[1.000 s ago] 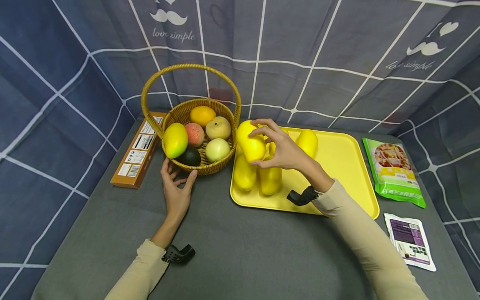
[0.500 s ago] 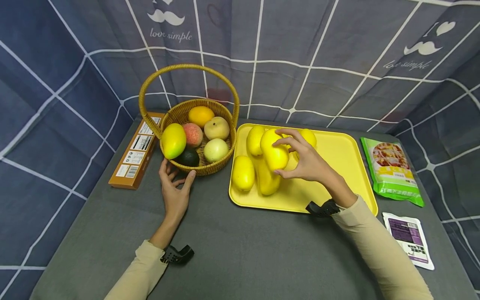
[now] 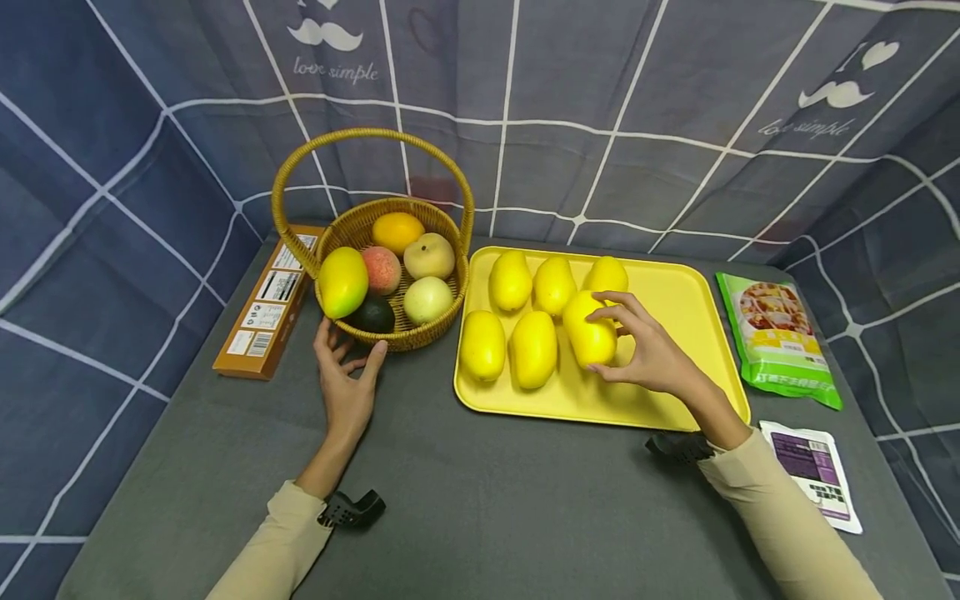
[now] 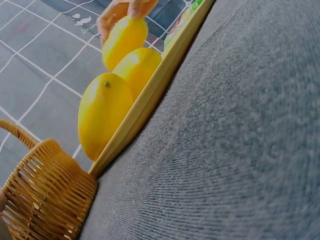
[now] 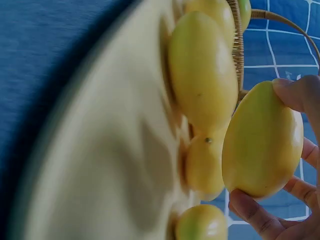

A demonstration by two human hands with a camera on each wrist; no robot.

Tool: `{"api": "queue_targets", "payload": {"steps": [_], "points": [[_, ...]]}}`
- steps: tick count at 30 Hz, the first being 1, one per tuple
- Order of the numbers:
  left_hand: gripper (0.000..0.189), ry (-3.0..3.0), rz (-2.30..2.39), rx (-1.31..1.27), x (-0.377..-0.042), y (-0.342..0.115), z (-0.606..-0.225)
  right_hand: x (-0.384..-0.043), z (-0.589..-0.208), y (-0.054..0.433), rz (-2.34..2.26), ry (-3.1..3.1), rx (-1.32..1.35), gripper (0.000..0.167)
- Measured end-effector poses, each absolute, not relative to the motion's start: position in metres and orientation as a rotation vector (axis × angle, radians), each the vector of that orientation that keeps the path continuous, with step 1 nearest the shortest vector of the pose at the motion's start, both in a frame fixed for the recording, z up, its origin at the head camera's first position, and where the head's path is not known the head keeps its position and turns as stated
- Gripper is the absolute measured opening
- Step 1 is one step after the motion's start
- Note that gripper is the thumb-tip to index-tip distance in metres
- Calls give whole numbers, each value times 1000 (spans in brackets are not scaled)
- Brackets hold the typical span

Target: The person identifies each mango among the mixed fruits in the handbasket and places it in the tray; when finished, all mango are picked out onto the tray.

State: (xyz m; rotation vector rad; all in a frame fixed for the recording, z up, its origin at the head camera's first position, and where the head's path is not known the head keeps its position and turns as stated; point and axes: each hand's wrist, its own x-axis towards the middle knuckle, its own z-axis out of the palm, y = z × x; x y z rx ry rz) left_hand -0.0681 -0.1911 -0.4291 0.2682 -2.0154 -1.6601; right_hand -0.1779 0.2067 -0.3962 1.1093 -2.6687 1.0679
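Note:
In the head view my right hand [image 3: 651, 350] pinches a yellow mango [image 3: 589, 330] between thumb and fingertips. It is held over the yellow tray [image 3: 660, 408], and the right wrist view shows this mango [image 5: 262, 142] apart from the tray's surface. Several other yellow mangoes lie on the tray in two rows, among them one at the front left [image 3: 482, 346] and one beside it [image 3: 533, 350]. My left hand [image 3: 348, 387] rests against the front of a wicker basket [image 3: 420, 337], fingers and thumb spread; its fingertips are partly hidden by the basket.
Inside the basket lie a yellow-green mango [image 3: 342, 282], a peach [image 3: 382, 270], a dark avocado [image 3: 372, 315] and other round fruit. An orange-brown box [image 3: 266, 312] sits left of it. A green food bag [image 3: 780, 337] and a white-purple pouch [image 3: 813, 475] lie at right.
My right hand has carried the mango rightward and toward me, from beside the basket to the tray's middle. My left hand has stayed at the basket.

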Motion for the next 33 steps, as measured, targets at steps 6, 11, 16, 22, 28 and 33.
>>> {"api": "queue_targets", "payload": {"steps": [6, 11, 16, 22, 28, 33], "points": [[82, -2015, -1664, 287, -68, -191, -429, -171, -410, 212, 1074, -2716, 1106, 68], [82, -2018, -1670, 284, -68, -191, -430, -167, -419, 210, 1037, -2739, 1118, 67], [82, -2007, -1683, 271, -69, -192, -430, -166, -424, 208, 993, -2747, 1109, 68], [83, -2016, -1680, 272, -69, -192, -430, -163, -427, 205, 961, -2741, 1132, 72], [82, -2014, -1670, 257, -69, -191, -429, -161, -428, 204, 932, -2767, 1106, 78], [83, -2012, -1670, 258, -69, -191, -429, -160, -429, 205, 890, -2816, 1071, 80]]}}
